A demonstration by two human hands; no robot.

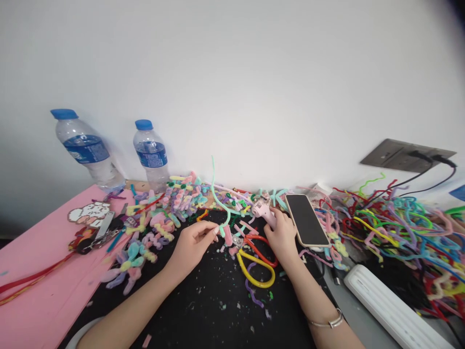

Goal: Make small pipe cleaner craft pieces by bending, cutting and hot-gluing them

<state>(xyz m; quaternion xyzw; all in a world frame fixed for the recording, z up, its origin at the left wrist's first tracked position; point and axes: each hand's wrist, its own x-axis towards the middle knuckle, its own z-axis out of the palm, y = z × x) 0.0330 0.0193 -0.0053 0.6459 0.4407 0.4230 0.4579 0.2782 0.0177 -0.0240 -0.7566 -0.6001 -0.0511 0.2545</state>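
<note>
My left hand (198,242) pinches a mint-green pipe cleaner (218,196) between thumb and fingertips. Its long free end curves upward, and the lower end is bent beside a short pink fuzzy piece (227,236). My right hand (282,236) is wrapped around the grip of a pale pink hand tool (264,211), which resembles a small glue gun; its front end points left. Between the hands lie scissors (257,257) with one red and one yellow handle. A purple pipe cleaner piece (253,292) rests partly under the yellow loop.
Fuzzy twisted pieces (189,198) are heaped along the wall. A phone (308,220) lies right of my right hand, near a white power strip (392,305) and a pile of pipe cleaners (403,228). Two water bottles (87,150) stand at the left. Scraps litter the black mat (203,310).
</note>
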